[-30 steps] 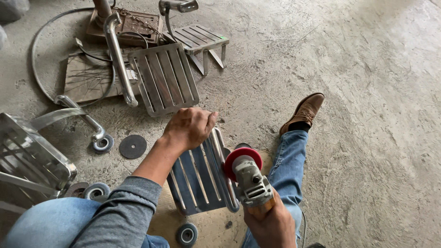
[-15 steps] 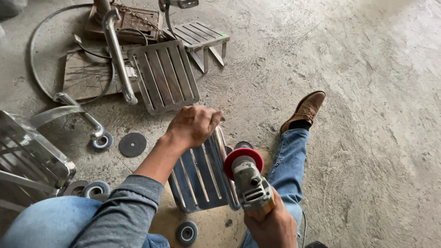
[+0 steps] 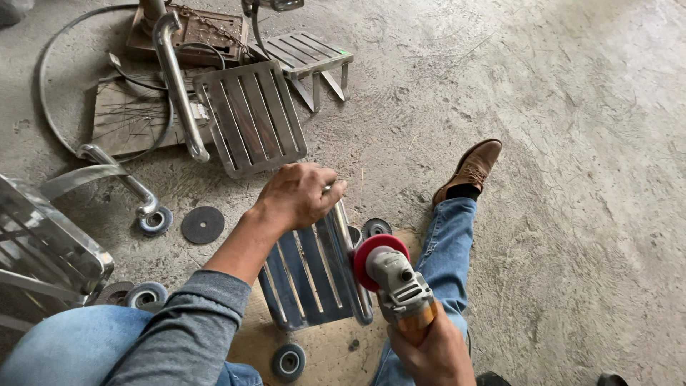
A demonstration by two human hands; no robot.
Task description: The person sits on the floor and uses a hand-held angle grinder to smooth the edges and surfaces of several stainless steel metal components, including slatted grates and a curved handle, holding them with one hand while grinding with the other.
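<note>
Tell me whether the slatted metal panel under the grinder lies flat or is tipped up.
Tipped up. The slatted panel slopes, its far end lifted by the left hand while its near end sits low; the right hand holds the grinder against its edge.

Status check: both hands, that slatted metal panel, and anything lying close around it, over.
Left hand gripping top edge of slatted metal panel. Right hand holding angle grinder, red disc against panel's right rail. Small wheel and loose disc on floor nearby.

Shiny slatted stainless-steel rack panel [image 3: 307,275] is lying tilted on the concrete floor [image 3: 572,179] beside a cardboard sheet's [image 3: 329,350] upper edge, top corner being gripped. Grey-and-orange angle grinder with red disc [image 3: 393,279] is touching the panel's right rail, held pointing upward.
</note>
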